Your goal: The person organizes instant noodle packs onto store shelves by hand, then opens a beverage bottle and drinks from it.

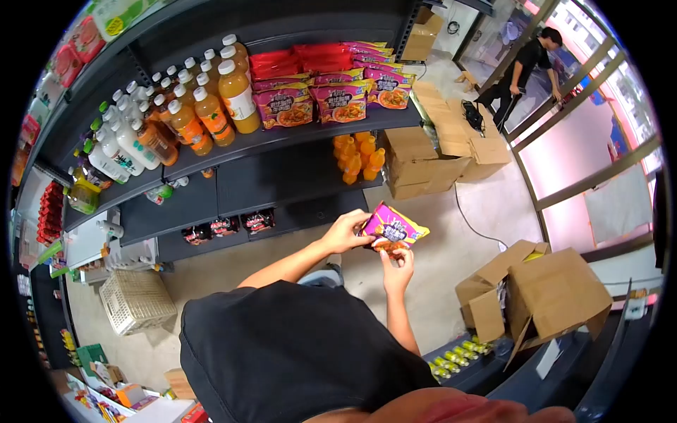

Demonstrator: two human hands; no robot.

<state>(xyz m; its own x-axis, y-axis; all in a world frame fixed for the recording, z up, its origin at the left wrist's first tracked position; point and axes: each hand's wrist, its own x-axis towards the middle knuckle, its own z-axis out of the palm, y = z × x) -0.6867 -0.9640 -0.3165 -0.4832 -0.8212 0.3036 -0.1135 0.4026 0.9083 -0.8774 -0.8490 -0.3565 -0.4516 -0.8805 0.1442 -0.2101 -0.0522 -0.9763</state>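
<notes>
In front of my chest I hold a purple and yellow instant noodle packet [392, 224] with a food picture on it, tilted over the floor. My left hand [345, 233] grips its left edge, fingers partly behind it. The fingers of my right hand [398, 271] pinch the lower edge, near the food picture. Similar purple noodle packets [343, 103] stand in rows on the dark shelf [268, 144] ahead, with red packs [275, 63] behind them.
Bottles of orange drink [238, 99] and white bottles [132, 144] line the shelf's left side. Small orange bottles [361, 156] sit one level lower. Open cardboard boxes [557, 289] stand at right, a white crate [137, 302] at left. A person [525, 74] is at the glass doors.
</notes>
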